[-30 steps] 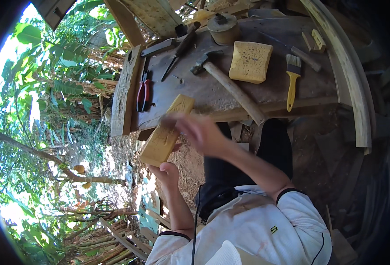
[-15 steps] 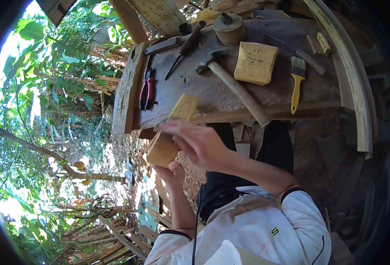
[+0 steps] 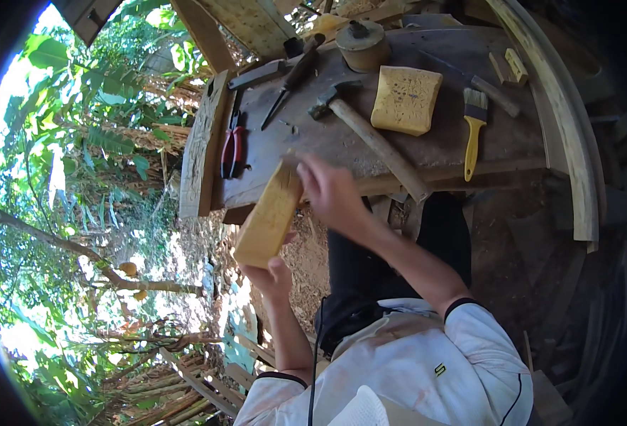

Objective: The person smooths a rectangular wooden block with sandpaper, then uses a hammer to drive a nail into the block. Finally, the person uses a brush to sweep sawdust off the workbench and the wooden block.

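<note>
My left hand [image 3: 273, 279] grips the lower end of a long yellow wooden block [image 3: 266, 216] with carved marks, held tilted before the bench edge. My right hand [image 3: 331, 197] is at the block's upper end, fingers closed and slightly blurred; what they hold, if anything, is unclear. On the bench above lie red-handled pliers [image 3: 234, 149], a long dark pointed tool [image 3: 292, 78], a hammer [image 3: 370, 133], a square carved yellow block [image 3: 405, 98] and a yellow paintbrush [image 3: 473, 135].
The wooden bench [image 3: 469, 57] also bears a round pot [image 3: 363, 50], small wood pieces [image 3: 512, 67] and a wooden-handled tool [image 3: 494, 96]. A long curved timber [image 3: 576, 163] runs down the right side. Leafy plants and branches fill the left.
My right hand has moved up along the block from its middle to its upper end. My left hand still grips the block, whose angle has shifted slightly.
</note>
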Motion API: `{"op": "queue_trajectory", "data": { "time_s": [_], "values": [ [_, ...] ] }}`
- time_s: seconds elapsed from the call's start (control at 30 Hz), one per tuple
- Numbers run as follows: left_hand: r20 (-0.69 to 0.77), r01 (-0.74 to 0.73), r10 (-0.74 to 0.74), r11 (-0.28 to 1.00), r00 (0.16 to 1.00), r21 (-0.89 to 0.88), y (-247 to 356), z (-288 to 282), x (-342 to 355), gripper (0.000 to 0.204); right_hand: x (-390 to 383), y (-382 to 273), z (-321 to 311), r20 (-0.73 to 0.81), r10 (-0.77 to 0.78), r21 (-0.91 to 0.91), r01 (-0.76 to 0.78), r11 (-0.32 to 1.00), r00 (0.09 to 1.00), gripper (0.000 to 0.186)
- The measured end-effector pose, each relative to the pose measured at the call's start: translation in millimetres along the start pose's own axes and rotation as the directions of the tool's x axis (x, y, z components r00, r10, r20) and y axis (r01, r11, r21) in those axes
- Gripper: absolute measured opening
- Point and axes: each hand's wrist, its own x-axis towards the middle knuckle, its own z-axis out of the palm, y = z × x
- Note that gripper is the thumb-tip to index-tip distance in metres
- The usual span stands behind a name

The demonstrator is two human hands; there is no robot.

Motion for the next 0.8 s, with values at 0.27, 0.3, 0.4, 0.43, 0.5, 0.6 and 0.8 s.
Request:
{"op": "queue_trajectory", "data": {
  "time_s": [0.27, 0.3, 0.4, 0.43, 0.5, 0.6, 0.8],
  "values": [
    [-0.136, 0.113, -0.135, 0.981, 0.982, -0.158, -2, 5, 3, 0.099, -23, -1, 15, -0.139, -0.408, -0.047, 0.405, 0.913, 0.902, 0.026],
    [-0.156, 0.096, -0.122, 0.981, 0.98, -0.166, -8, 10, 4, 0.093, -21, 1, 16, -0.138, -0.42, -0.083, 0.412, 0.907, 0.897, 0.025],
    [-0.031, 0.169, -0.185, 0.947, 0.982, -0.273, -3, 4, 11, 0.089, -17, 1, 9, -0.092, -0.366, -0.13, 0.353, 0.926, 0.926, 0.023],
    [0.041, 0.217, -0.216, 0.922, 0.976, -0.32, 1, -1, 13, 0.09, -16, 1, 5, -0.066, -0.334, -0.14, 0.323, 0.936, 0.94, 0.023],
    [0.018, 0.145, -0.151, 0.898, 0.988, -0.416, 32, 21, 21, 0.088, -10, 8, 0, -0.061, -0.307, -0.127, 0.298, 0.946, 0.95, 0.022],
    [-0.098, 0.092, -0.128, 0.945, 0.987, -0.314, 26, 25, 6, 0.091, -9, 13, 3, -0.092, -0.386, -0.166, 0.369, 0.915, 0.918, 0.023],
    [-0.303, 0.306, -0.345, 0.937, 0.888, -0.169, 27, 23, -1, 0.072, -47, -11, 18, 0.043, -0.58, -0.094, 0.581, 0.808, 0.814, 0.031]
  ]
}}
